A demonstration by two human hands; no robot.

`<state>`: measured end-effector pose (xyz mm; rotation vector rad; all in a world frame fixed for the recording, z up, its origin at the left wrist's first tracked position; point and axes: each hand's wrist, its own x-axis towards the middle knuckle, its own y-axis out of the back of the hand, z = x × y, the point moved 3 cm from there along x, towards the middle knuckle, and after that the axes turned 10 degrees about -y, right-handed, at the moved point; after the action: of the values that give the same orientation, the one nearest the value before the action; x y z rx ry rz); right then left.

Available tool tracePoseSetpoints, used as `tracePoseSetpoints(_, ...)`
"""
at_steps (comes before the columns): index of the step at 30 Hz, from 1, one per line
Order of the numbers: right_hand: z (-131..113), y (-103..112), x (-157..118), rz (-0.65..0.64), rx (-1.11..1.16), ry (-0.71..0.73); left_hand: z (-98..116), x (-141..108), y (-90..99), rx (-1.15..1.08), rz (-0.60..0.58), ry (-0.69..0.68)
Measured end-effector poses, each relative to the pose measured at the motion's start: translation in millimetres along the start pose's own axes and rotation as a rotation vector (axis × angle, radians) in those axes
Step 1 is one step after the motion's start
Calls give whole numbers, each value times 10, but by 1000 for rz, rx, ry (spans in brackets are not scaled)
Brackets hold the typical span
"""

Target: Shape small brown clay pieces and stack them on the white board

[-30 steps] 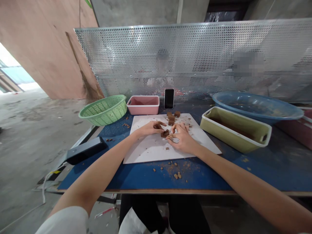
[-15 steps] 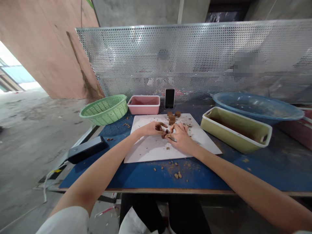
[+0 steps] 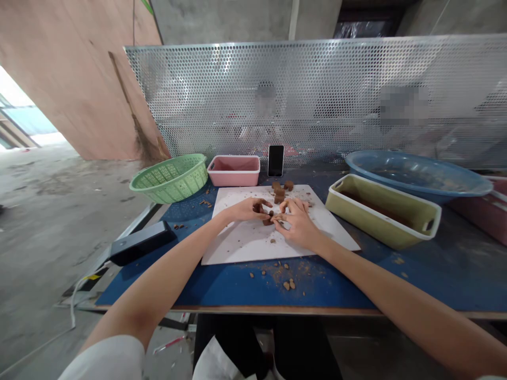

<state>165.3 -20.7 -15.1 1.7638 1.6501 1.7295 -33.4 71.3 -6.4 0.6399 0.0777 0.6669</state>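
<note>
A small brown block (image 3: 268, 220) stands on the white board (image 3: 237, 245) between my two hands. My left hand (image 3: 250, 209) is curled around its left side, with dark brown material at the fingers. Bent fingers of my right hand (image 3: 293, 219) meet the block's right side near its top. Several brown blocks (image 3: 279, 195) are grouped behind my hands near the board's back edge. Crumbs are scattered over the board. Exactly what each fingertip presses is too small to tell.
Behind the board are a green basket (image 3: 170, 178), a pink bin (image 3: 233, 171) and an upright phone (image 3: 275, 160). To the right sit an olive bin (image 3: 384, 214) and a blue basin (image 3: 415, 174). A black box (image 3: 142, 243) lies at left; pebbles (image 3: 289, 285) lie in front.
My right hand has shifted slightly right, its fingers a little more raised and spread, uncovering more of the block. My left hand stays nearly the same.
</note>
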Motion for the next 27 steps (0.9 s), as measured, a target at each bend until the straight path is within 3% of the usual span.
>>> tracePoseSetpoints(7, -87, 92, -41, 26, -82, 67, 111, -34, -26, -18, 13, -49)
tracePoseSetpoints(12, -188, 113, -114, -16, -90, 146, -10, -34, 7, -8, 110, 26)
tracePoseSetpoints(27, -206, -21, -113, -171, -218, 82, -50, -23, -11, -26, 148, 84)
